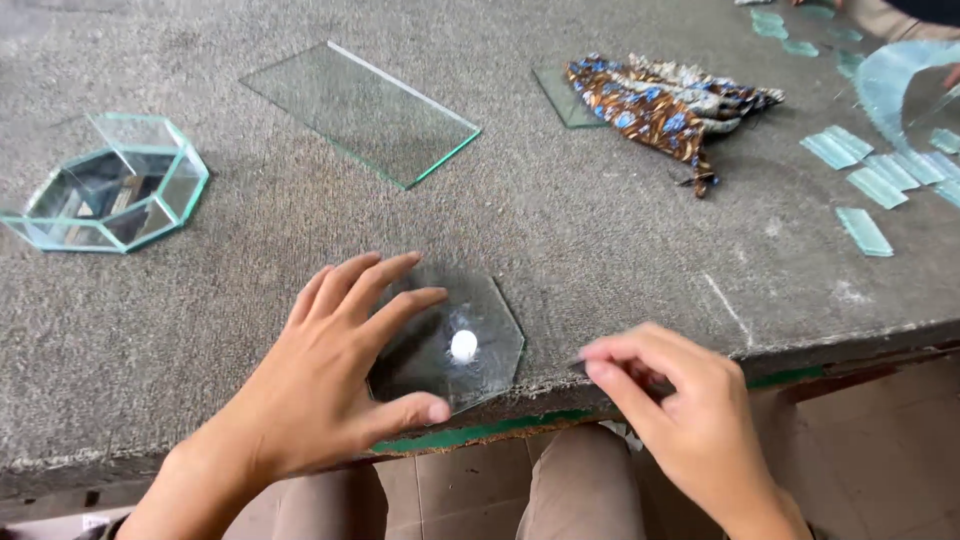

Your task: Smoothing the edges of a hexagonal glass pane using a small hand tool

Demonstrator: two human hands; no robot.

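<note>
While fingers (400, 300) press, hexagonal glass pane (470, 345)

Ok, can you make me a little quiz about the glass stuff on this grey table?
1. True or false: the left hand touches the flat hexagonal mirror pane.
2. What lies on the small glass rectangle: A a patterned blue-brown cloth, B a spoon, C a book?
3. Which side of the grey carpeted table has the open hexagonal glass box?

Key: 1 true; 2 A; 3 the left side.
</note>
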